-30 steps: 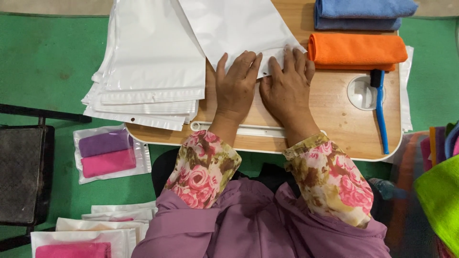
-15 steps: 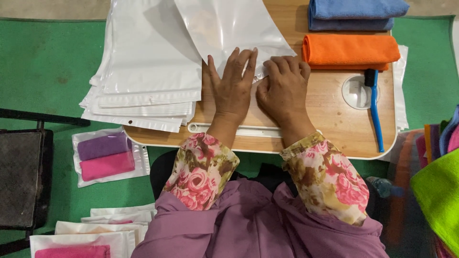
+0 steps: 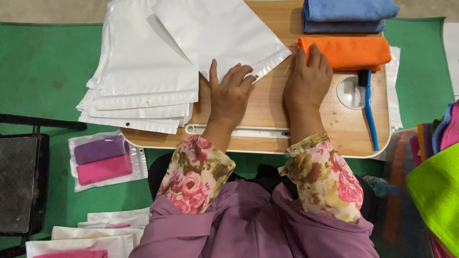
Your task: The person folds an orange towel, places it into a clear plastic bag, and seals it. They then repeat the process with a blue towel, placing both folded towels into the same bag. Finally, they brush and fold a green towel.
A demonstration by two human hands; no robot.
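Nearest the person, on the green floor mat at lower left, lie several flat white pouches, one showing a pink cloth inside. Just beyond them a clear zip pouch holds two folded cloths, a purple one above a pink one. At the right edge hangs a bright lime-green cloth beside other coloured fabrics.

On the small wooden lap table, the left hand lies flat, fingers spread and relaxed, its fingertips pressing the near edge of a single glossy white plastic pouch that lies slantwise across the tabletop. The pouch looks flat; whether anything is inside cannot be told. The right hand rests palm down just right of that pouch's corner, its fingers loosely extended onto the near edge of a folded orange cloth, touching it without gripping.

Left of the hands sits a stack of white plastic pouches, overhanging the table's edge. Right of the right hand, a blue-handled brush lies over a round recess in the table. Farthest off, behind the orange cloth, is a folded blue cloth.
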